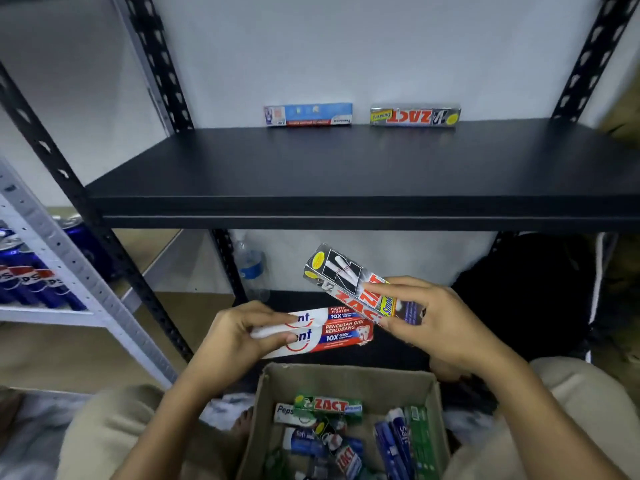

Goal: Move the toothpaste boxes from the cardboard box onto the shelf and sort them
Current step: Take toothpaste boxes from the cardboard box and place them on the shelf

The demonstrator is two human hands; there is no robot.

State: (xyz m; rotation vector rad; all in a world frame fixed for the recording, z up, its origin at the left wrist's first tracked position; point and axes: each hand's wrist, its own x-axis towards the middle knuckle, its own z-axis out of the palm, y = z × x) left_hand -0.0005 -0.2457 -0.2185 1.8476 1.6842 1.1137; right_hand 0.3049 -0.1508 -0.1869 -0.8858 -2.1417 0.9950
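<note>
L hand (235, 336) grips red-white box (341, 332), long axis horiz., above cardboard box (346, 377). R hand (433, 327) grips silver ZACT box (341, 275), tilted, far end up-left. Shelf (311, 168) back edge: blue box (308, 114), second ZACT box (415, 115), both lengthwise.

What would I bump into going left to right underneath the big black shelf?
Pepsi cans → water bottle → silver ZACT toothpaste in the right hand → black bag.
</note>
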